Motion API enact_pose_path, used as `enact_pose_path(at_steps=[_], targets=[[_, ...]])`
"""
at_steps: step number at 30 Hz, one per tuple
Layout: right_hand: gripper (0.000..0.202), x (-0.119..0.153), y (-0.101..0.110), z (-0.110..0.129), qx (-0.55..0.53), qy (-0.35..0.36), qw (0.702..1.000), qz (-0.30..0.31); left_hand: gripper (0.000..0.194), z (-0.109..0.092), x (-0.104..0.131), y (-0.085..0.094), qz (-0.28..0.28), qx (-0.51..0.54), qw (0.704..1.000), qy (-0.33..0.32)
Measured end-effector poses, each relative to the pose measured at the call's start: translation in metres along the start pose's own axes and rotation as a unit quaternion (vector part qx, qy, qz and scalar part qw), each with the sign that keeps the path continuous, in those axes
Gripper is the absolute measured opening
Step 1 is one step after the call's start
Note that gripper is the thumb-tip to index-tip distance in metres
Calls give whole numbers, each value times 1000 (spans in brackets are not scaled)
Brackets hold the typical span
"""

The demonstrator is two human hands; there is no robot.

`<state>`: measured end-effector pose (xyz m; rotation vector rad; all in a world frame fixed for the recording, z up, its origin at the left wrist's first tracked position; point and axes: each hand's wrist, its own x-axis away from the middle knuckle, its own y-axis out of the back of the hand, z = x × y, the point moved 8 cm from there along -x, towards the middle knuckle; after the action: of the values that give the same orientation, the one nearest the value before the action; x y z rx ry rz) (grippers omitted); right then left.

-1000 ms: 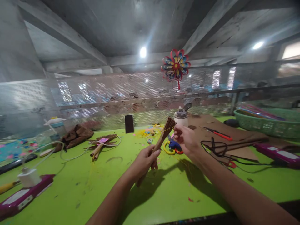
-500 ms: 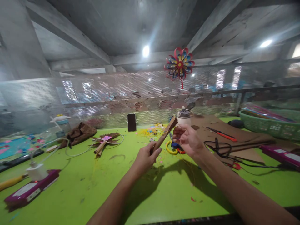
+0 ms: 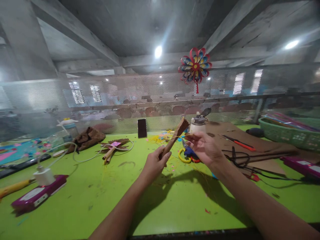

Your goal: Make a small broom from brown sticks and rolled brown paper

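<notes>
My left hand [image 3: 154, 165] is closed round the lower end of a narrow folded piece of brown paper [image 3: 176, 136], which slants up to the right above the table. Its upper end flares into pleated edges. My right hand [image 3: 204, 148] pinches a thin yellow thread [image 3: 184, 135] that runs across to the paper's upper part. Loose yellow strands hang below this hand. Scissors [image 3: 184, 157] with yellow and blue handles lie on the table behind and below the right fingers, partly hidden by them.
On the green table [image 3: 100, 206] sit a pleated brown paper craft [image 3: 110, 151], a phone [image 3: 142, 128], a white bottle [image 3: 198, 124], brown paper sheets [image 3: 265, 148] and a red-handled cutter [image 3: 243, 145]. Purple power strips [image 3: 37, 196] and cables flank both sides. A green basket [image 3: 287, 135] stands right.
The view has shifted slightly, moving the scene a little to the right. My right hand has drawn slightly away from the paper's tip, with the thread stretched between them. My left grip is unchanged.
</notes>
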<state>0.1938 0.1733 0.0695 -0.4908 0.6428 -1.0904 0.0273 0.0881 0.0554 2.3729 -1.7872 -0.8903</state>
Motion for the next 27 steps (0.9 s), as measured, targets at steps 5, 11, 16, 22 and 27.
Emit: enact_pose_path(at_steps=[5, 11, 16, 22, 27], targets=[[7, 5, -13, 16, -6, 6, 998, 63, 21, 4, -3, 8, -36, 11, 999, 1], [12, 18, -33, 9, 73, -42, 985, 153, 24, 13, -5, 9, -48, 87, 994, 45], [21, 23, -33, -15, 155, -115, 959, 209, 31, 21, -5, 7, -22, 279, 953, 112], [32, 38, -41, -47, 256, -157, 911, 284, 26, 25, -5, 10, -27, 389, 910, 142], [31, 51, -43, -82, 494, -87, 815, 289, 18, 19, -3, 5, -28, 455, 877, 152]])
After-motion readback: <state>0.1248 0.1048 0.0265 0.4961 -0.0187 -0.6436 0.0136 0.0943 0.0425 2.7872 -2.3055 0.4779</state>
